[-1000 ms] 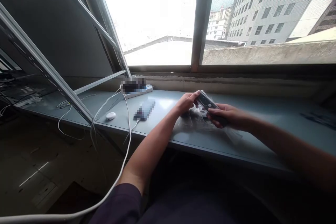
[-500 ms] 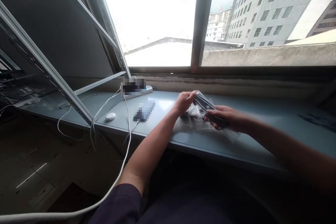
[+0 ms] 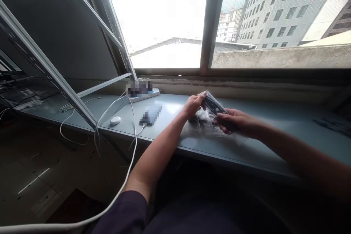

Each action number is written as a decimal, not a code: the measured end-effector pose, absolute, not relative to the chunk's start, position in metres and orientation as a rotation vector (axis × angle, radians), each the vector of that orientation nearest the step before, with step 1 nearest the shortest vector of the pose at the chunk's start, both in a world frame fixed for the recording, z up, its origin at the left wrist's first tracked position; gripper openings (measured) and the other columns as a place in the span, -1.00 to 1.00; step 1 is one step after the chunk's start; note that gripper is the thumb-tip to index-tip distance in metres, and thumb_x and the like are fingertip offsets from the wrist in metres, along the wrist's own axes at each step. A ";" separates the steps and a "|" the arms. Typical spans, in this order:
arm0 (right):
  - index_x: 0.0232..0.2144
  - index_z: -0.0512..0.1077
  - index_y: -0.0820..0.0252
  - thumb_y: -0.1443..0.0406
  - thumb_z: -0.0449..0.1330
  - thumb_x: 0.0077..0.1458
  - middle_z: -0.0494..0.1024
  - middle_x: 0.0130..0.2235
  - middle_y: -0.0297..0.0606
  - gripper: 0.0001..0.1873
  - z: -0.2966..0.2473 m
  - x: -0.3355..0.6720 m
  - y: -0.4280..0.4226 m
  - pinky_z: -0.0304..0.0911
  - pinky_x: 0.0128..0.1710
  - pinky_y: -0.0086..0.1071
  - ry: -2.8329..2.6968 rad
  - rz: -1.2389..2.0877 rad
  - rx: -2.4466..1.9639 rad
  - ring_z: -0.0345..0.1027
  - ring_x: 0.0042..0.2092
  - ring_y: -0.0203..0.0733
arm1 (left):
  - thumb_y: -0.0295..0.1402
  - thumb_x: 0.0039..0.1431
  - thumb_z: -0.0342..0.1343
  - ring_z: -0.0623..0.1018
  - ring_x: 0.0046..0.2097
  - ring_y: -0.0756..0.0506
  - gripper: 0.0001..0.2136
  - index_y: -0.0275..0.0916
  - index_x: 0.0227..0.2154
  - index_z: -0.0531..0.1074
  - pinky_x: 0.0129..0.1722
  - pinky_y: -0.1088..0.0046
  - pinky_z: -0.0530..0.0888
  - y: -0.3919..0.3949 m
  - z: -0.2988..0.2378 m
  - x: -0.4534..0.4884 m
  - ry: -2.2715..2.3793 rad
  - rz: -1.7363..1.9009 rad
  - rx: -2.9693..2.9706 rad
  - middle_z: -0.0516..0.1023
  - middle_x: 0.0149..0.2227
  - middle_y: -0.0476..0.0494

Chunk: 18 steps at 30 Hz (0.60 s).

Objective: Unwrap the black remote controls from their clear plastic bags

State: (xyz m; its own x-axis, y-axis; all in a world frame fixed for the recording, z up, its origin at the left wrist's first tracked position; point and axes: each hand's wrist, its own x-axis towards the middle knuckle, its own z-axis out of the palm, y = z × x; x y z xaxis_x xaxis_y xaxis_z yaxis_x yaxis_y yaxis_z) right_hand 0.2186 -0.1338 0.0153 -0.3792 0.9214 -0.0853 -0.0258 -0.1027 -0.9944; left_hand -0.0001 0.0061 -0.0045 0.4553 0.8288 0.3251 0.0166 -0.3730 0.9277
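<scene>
Remote control (image 3: 215, 105), dark and slim in clear plastic wrap, gripped by both hands (image 3: 193, 104) (image 3: 238, 121) above crinkled bags (image 3: 204, 126); white cables (image 3: 120, 109) cross the grey worktop (image 3: 274, 135).

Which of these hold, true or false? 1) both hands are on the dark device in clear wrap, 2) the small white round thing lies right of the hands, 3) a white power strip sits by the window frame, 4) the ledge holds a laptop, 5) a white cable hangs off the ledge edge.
1) True: the left hand pinches the far end of the dark device, and the right hand has a grip on its near end.
2) False: the white round thing lies left of the hands.
3) True: the power strip sits below the window frame.
4) False: no laptop shows on the ledge.
5) True: the white cable hangs down.
</scene>
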 end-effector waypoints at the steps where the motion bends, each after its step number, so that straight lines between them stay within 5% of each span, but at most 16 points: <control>1: -0.16 0.62 0.23 -0.11 0.64 0.20 0.65 -0.32 -0.18 -0.44 0.016 0.219 -0.134 0.30 -0.45 -0.35 -1.413 1.590 -1.046 0.39 -0.44 -0.26 | 0.34 0.48 0.08 0.33 -0.54 0.03 -0.25 -0.22 -0.60 0.46 -0.45 0.43 0.27 0.006 -0.005 0.001 0.719 1.046 1.739 0.51 -0.58 -0.12; 12: -0.20 0.65 0.24 -0.14 0.62 0.22 0.66 -0.40 -0.18 -0.43 0.019 0.219 -0.135 0.30 -0.48 -0.38 -1.445 1.633 -1.094 0.39 -0.49 -0.26 | 0.32 0.51 0.04 0.50 -0.47 -0.03 -0.22 -0.23 -0.64 0.51 -0.37 0.43 0.37 -0.004 0.001 -0.001 0.805 1.050 1.852 0.55 -0.58 -0.16; 18: -0.16 0.61 0.19 -0.09 0.68 0.15 0.68 -0.36 -0.23 -0.44 0.022 0.215 -0.137 0.34 -0.48 -0.38 -1.401 1.644 -1.044 0.38 -0.49 -0.29 | 0.27 0.55 0.07 0.36 -0.54 0.04 -0.26 -0.27 -0.57 0.50 -0.47 0.47 0.26 -0.006 0.005 0.000 0.764 0.890 1.749 0.56 -0.56 -0.18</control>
